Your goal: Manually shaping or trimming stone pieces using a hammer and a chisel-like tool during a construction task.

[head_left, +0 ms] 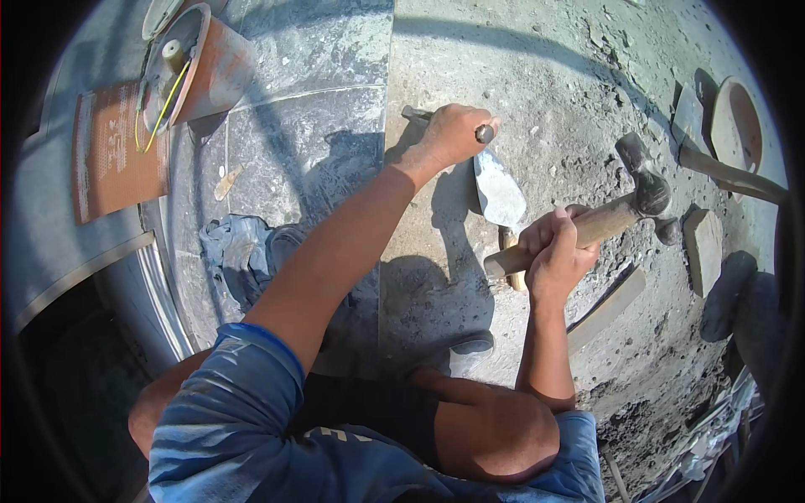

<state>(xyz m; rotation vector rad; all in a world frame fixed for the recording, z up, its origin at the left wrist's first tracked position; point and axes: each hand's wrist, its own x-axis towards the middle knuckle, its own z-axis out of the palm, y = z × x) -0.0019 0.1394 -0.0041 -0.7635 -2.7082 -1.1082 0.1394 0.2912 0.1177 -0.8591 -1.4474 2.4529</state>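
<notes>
My left hand (457, 134) is closed in a fist around a metal chisel (484, 133), whose round end shows beside the thumb. Its other end sticks out past the far side of the fist. In my right hand (563, 251) is a hammer (605, 221), gripped by its thick wooden handle. The dark, dusty hammer head (650, 191) points away to the right, above the rough ground. Between the two hands a trowel (501, 191) lies with its pale, mortar-coated blade; my right hand and the hammer handle partly cover its wooden grip.
Grey floor tiles (302, 117) meet rough, rubble-strewn ground (553, 101). At far left stand a tilted orange bucket (225, 75) and an orange-brown sheet (113, 155). A grey cloth (239, 256) lies nearer. To the right are a shallow bowl (723, 126), a wooden handle (725, 170) and a tile piece (703, 251).
</notes>
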